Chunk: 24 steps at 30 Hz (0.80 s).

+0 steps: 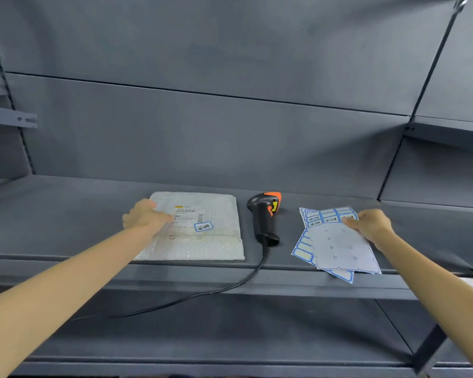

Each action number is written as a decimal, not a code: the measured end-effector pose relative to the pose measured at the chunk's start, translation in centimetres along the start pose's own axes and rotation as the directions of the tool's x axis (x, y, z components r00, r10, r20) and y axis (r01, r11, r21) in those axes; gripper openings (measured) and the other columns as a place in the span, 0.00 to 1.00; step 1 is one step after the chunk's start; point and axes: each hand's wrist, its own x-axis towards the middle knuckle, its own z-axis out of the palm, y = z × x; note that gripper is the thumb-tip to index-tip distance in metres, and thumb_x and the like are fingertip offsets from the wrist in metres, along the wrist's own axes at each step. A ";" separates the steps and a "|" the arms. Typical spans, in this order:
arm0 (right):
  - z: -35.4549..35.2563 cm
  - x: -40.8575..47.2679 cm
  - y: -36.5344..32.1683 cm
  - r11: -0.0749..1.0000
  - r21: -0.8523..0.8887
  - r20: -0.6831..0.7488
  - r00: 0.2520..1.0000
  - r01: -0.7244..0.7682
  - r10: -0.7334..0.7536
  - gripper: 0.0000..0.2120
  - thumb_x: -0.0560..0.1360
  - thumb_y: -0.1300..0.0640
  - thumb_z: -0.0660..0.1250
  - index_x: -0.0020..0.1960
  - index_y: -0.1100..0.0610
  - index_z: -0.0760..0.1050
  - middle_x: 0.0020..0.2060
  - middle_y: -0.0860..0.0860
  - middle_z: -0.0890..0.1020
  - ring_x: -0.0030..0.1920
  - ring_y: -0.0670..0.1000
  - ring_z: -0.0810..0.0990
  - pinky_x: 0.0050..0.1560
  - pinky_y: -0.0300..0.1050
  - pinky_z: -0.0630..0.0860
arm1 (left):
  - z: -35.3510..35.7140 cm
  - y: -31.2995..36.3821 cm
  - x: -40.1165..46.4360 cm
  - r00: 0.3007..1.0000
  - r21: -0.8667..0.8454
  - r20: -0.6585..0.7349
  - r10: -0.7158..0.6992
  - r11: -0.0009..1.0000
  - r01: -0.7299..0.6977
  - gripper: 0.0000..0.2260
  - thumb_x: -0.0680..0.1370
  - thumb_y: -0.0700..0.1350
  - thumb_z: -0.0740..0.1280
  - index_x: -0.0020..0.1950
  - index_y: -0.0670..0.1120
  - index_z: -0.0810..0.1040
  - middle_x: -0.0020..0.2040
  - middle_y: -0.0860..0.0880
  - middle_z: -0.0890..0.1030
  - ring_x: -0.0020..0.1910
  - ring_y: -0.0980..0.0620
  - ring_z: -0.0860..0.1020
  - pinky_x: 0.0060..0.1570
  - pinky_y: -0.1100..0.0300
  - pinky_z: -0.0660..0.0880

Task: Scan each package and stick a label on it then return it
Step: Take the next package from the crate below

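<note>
A white bubble-mailer package (202,236) lies flat on the grey shelf (66,219), with a shipping label and a blue-bordered sticker (203,227) on its top. My left hand (144,215) rests on the package's left part with fingers laid over it. A black and orange barcode scanner (264,216) lies to the right of the package, its cable trailing over the shelf edge. Further right lie several sheets of blue-bordered labels (336,246). My right hand (372,225) touches the top right of the upper sheet, its fingers curled at the sheet's edge.
The shelf has a grey back panel (230,137) and a lower shelf (230,331) beneath. The scanner cable (202,293) hangs down in front of the shelf edge. Shelf brackets stand at the far left and right.
</note>
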 end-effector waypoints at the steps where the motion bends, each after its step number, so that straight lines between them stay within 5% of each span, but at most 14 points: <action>1: 0.3 0.2 0.4 0.999 -0.030 -0.017 1.000 -0.012 0.011 0.24 0.73 0.53 0.71 0.27 0.57 0.61 0.26 0.53 0.67 0.29 0.53 0.63 0.30 0.44 0.60 | -0.1 0.2 0.1 1.000 0.073 -0.005 -0.017 0.997 0.017 0.30 0.70 0.49 0.76 0.69 0.46 0.70 0.69 0.40 0.71 0.69 0.38 0.65 0.66 0.48 0.64; 5: 1.3 0.2 1.3 0.993 -0.099 -0.053 0.997 -0.059 0.053 0.20 0.72 0.53 0.71 0.31 0.59 0.65 0.28 0.55 0.71 0.34 0.56 0.70 0.31 0.44 0.61 | -0.7 0.2 1.0 0.995 0.121 0.016 -0.096 0.988 0.093 0.34 0.66 0.54 0.79 0.64 0.41 0.69 0.64 0.39 0.73 0.66 0.36 0.67 0.64 0.47 0.66; 8: 2.0 -0.5 0.8 0.968 -0.232 -0.053 0.995 -0.094 0.084 0.20 0.71 0.48 0.72 0.51 0.63 0.72 0.49 0.61 0.78 0.57 0.62 0.72 0.47 0.48 0.68 | -1.3 -0.2 1.6 0.992 0.102 0.069 -0.102 0.990 0.095 0.32 0.63 0.54 0.80 0.57 0.38 0.72 0.60 0.40 0.77 0.63 0.37 0.70 0.63 0.48 0.67; 11: 2.5 -0.9 0.1 0.943 -0.309 -0.127 0.988 -0.125 0.089 0.31 0.70 0.48 0.73 0.64 0.64 0.66 0.62 0.64 0.71 0.64 0.63 0.66 0.61 0.50 0.65 | -1.7 0.0 1.8 0.984 -0.018 0.128 -0.120 0.992 0.124 0.31 0.62 0.47 0.82 0.56 0.38 0.70 0.61 0.41 0.76 0.63 0.39 0.73 0.61 0.50 0.70; 15: 3.0 -1.1 -1.0 0.943 -0.314 -0.157 0.986 -0.109 0.062 0.29 0.72 0.50 0.71 0.64 0.63 0.65 0.63 0.64 0.69 0.64 0.63 0.64 0.63 0.51 0.63 | -2.3 0.1 2.0 0.977 -0.134 0.175 -0.123 0.980 0.147 0.39 0.62 0.43 0.82 0.68 0.36 0.68 0.66 0.41 0.73 0.66 0.41 0.71 0.61 0.50 0.69; 24: 3.8 -2.3 -3.8 0.888 -0.404 -0.128 0.947 0.221 -0.294 0.21 0.77 0.51 0.64 0.63 0.63 0.68 0.61 0.62 0.72 0.63 0.63 0.67 0.61 0.54 0.63 | -3.7 -0.9 0.6 0.940 -0.437 0.320 0.115 0.899 0.039 0.24 0.72 0.36 0.74 0.66 0.44 0.72 0.61 0.47 0.79 0.58 0.47 0.75 0.56 0.53 0.70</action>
